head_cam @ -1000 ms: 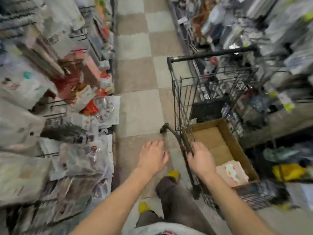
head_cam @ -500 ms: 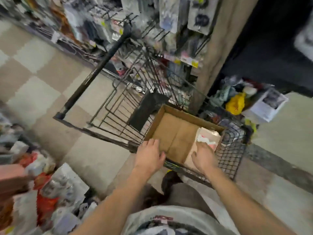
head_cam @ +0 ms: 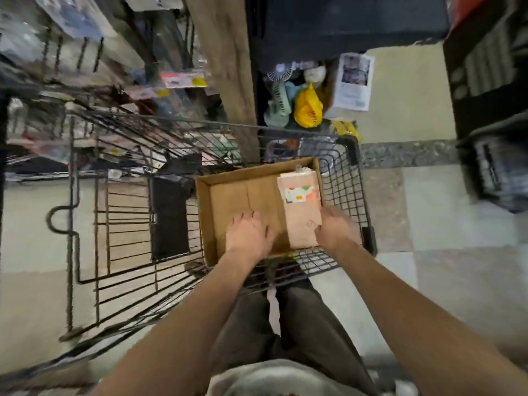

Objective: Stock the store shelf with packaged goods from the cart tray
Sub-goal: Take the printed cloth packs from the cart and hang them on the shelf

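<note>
Head view, looking straight down over a black wire cart [head_cam: 120, 218]. A shallow cardboard tray [head_cam: 203, 221] sits in the cart's basket, right of centre in the frame. Most of the tray floor is bare brown card.

One item remains in the tray: a flat pinkish package [head_cam: 302, 207] with a white, green and orange label near its far end. It lies along the tray's 3 o'clock wall, long axis running from 12 to 6 o'clock, flat on the tray floor.

The left hand [head_cam: 249, 234] is inside the tray at about 6 o'clock, palm down, fingers spread and pointing toward 12 o'clock. It rests on or just above the bare card, beside the package, and holds nothing.

The right hand [head_cam: 334, 228] is at the package's near 3 o'clock corner, partly blurred. Its fingers curl against the package's edge and appear to touch it; whether they have closed on it cannot be told.

Beyond the cart at 12 o'clock stands a wooden post [head_cam: 225, 67]. To the post's 3 o'clock side, loose goods lie on the floor: a yellow object [head_cam: 307, 108], pale green items [head_cam: 278, 102] and a white printed box [head_cam: 353, 81]. Hanging stock on shelving [head_cam: 85, 52] at 10 o'clock is blurred. The person's dark trousers [head_cam: 300, 324] show at 6 o'clock.
</note>
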`<action>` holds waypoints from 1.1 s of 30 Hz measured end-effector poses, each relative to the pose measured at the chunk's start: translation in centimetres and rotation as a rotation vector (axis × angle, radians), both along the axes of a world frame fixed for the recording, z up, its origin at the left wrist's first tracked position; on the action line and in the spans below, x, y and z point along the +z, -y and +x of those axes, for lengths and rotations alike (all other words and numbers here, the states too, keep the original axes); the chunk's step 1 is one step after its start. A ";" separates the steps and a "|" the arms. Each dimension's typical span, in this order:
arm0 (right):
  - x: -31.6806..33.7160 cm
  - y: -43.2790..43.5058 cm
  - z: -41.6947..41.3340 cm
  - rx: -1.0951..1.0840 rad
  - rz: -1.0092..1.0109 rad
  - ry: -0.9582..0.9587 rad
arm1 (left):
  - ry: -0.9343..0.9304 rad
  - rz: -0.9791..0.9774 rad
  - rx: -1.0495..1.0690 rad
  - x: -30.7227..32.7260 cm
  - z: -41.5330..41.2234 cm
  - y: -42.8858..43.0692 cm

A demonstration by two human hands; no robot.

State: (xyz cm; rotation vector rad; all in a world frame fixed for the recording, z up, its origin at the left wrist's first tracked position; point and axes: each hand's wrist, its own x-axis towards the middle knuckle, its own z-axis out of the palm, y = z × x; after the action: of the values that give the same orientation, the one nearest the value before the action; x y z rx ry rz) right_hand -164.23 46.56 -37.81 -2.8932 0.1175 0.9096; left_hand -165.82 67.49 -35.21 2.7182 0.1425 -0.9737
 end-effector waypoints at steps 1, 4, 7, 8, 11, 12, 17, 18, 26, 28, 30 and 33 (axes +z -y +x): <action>-0.4 0.1 0.0 -0.008 -0.011 -0.015 | -0.009 0.001 -0.024 -0.5 0.6 0.3; -2.4 0.4 0.7 -0.046 -0.030 -0.048 | -0.039 -0.006 -0.040 -2.7 2.5 1.1; -5.4 1.3 1.8 -0.071 -0.019 -0.058 | -0.063 -0.019 -0.035 -5.9 3.8 2.1; -6.5 1.5 2.2 -0.084 -0.009 -0.067 | -0.068 -0.025 -0.030 -7.2 4.2 2.5; -10.2 2.4 3.2 -0.064 -0.024 -0.087 | -0.066 -0.031 -0.027 -11.3 5.1 3.9; -11.5 2.6 3.4 -0.032 -0.033 -0.090 | -0.066 -0.029 -0.016 -12.5 5.3 4.3; -16.3 4.3 4.0 -0.003 0.041 -0.014 | -0.081 -0.034 0.059 -19.0 6.3 6.2; -17.0 4.7 4.1 0.000 0.058 0.002 | -0.092 -0.025 0.061 -20.2 6.5 6.6; -19.4 6.9 3.2 0.088 0.178 0.193 | -0.059 -0.074 0.282 -25.4 8.7 9.8; -19.4 7.1 3.0 0.100 0.196 0.169 | -0.033 -0.162 0.457 -25.8 8.8 10.2; -19.4 7.2 3.1 0.109 0.209 0.154 | -0.006 -0.260 0.644 -25.9 8.8 10.2; -19.1 7.1 3.4 0.101 0.203 0.135 | 0.016 -0.363 0.782 -25.5 8.8 9.7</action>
State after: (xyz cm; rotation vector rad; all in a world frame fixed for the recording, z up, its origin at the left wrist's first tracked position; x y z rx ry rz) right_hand -160.78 39.44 -56.95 -2.7797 -0.1253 0.6923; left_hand -157.04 57.77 -60.66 2.0432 0.8538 -0.6503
